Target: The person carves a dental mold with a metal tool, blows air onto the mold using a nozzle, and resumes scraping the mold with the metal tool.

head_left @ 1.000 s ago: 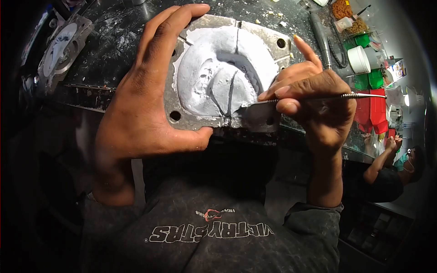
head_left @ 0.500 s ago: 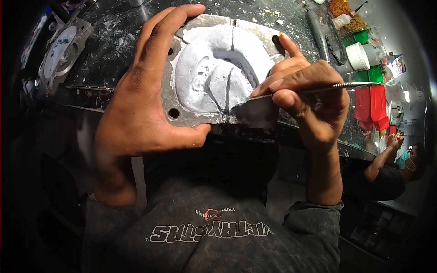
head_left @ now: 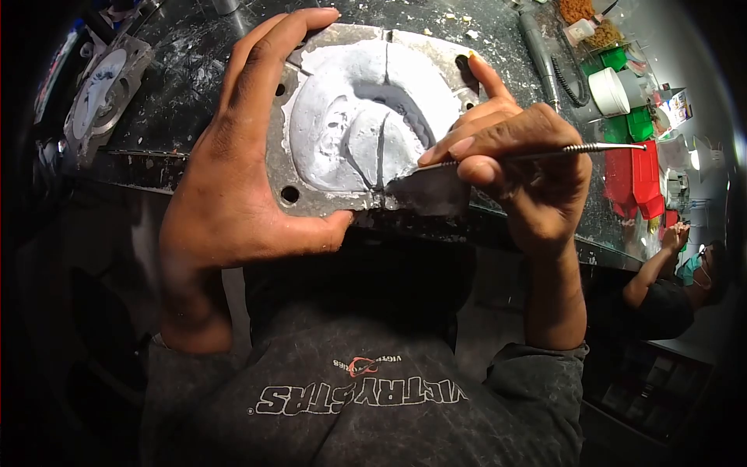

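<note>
A metal dental flask half (head_left: pixel 317 205) is at the bench's front edge, filled with white plaster (head_left: pixel 320 86). The plaster has a curved, arch-shaped groove and dark cracks running across it. My left hand (head_left: pixel 226 171) is clamped on the flask's left side, thumb at the near edge and fingers at the far edge. Between the thumb and fingers of my right hand (head_left: pixel 529 167) lies a slim metal carving tool (head_left: pixel 580 149) with ridged grips. Its working tip meets the plaster near the right end of the groove, where my fingers partly hide it. The right little finger reaches the flask's far right corner.
Another metal flask part (head_left: pixel 109 93) lies at the left. To the right are a grey handpiece with a coiled cord (head_left: pixel 537 50), a white tub (head_left: pixel 608 92), a red container (head_left: pixel 634 179) and green boxes (head_left: pixel 640 123). A masked co-worker (head_left: pixel 661 292) sits at far right.
The flask has shifted slightly left and up in view, with both hands and the carving tool moving along with it. The grips look the same.
</note>
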